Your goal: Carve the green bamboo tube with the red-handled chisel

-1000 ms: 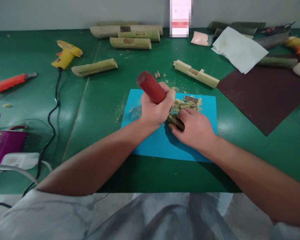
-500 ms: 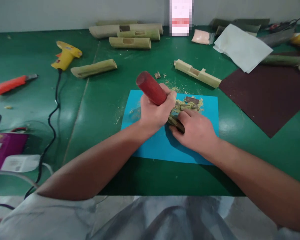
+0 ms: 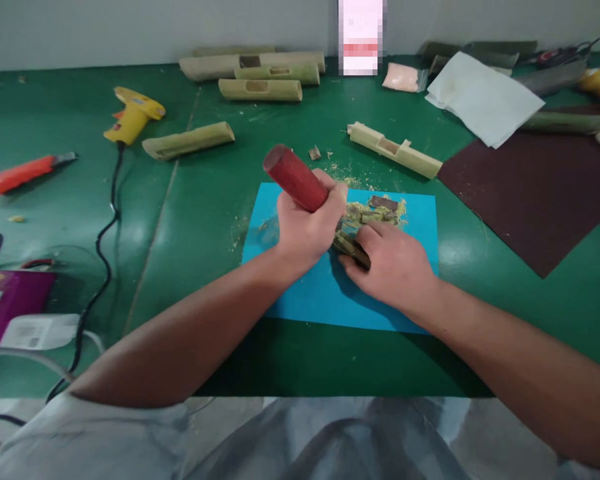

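"Where are you seeing the bamboo piece?"

"Over the blue sheet, with the right grip curling closed around its right end."

"And the left grip?"

"It's clenching the red-handled tool, whose working end is hiding from view. Working well is probably calling for short, controlled pushes, with the right grip resting clear of the tool's line. Shavings are lying beyond, on sheet and bench."

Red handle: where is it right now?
In the head view, the red handle is a little above the middle, held in the left hand, over the far edge of the blue sheet and left of the right hand.
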`<state>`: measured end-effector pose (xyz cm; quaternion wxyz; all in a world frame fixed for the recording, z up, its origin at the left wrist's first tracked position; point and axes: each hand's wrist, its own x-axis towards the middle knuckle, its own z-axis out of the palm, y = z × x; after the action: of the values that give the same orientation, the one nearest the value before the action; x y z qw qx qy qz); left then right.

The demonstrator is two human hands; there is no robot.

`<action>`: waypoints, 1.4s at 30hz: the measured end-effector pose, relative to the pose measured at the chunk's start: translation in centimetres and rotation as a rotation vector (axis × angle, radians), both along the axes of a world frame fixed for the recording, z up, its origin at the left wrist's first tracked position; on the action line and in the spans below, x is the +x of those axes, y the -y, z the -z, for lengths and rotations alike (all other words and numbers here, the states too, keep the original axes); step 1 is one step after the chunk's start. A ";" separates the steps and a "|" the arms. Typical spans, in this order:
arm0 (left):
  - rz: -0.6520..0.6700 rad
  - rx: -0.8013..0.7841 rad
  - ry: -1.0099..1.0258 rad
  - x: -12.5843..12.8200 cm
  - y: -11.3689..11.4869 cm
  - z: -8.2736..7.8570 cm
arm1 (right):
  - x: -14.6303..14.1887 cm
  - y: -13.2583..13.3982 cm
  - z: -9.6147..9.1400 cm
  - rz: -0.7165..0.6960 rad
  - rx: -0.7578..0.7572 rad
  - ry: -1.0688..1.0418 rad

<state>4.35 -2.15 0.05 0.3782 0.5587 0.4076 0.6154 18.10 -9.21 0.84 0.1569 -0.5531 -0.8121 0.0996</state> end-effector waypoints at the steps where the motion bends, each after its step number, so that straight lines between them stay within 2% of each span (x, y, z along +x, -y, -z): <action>1: -0.011 -0.006 -0.002 0.0 0.0 0.0 | 0.0 0.0 0.0 0.000 -0.002 0.001; 5: -0.026 -0.016 -0.025 0.1 -0.1 -0.2 | 0.0 0.0 -0.1 0.011 -0.007 0.006; 16: 0.041 0.117 -0.107 0.1 0.2 -0.7 | -0.1 0.0 0.0 -0.019 -0.008 -0.031; 22: -0.008 -0.038 -0.011 -0.2 0.5 -0.7 | 0.0 -0.1 0.1 -0.031 -0.007 -0.030; 25: -0.051 -0.050 0.037 0.0 0.3 -0.8 | 0.0 -0.1 0.0 -0.007 0.001 -0.016; 29: -0.030 -0.074 0.063 0.1 -0.3 -0.6 | -0.1 0.0 -0.2 0.005 -0.007 -0.007; 34: 0.014 0.028 0.052 0.2 -0.3 -0.2 | -0.1 0.0 -0.2 0.010 -0.014 -0.005; 42: 0.002 0.028 -0.025 0.4 -0.4 0.4 | -0.1 0.0 0.0 -0.010 -0.008 -0.025</action>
<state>4.79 -1.76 -0.36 0.3655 0.5721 0.4031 0.6137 18.04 -9.20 0.87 0.1644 -0.5484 -0.8124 0.1104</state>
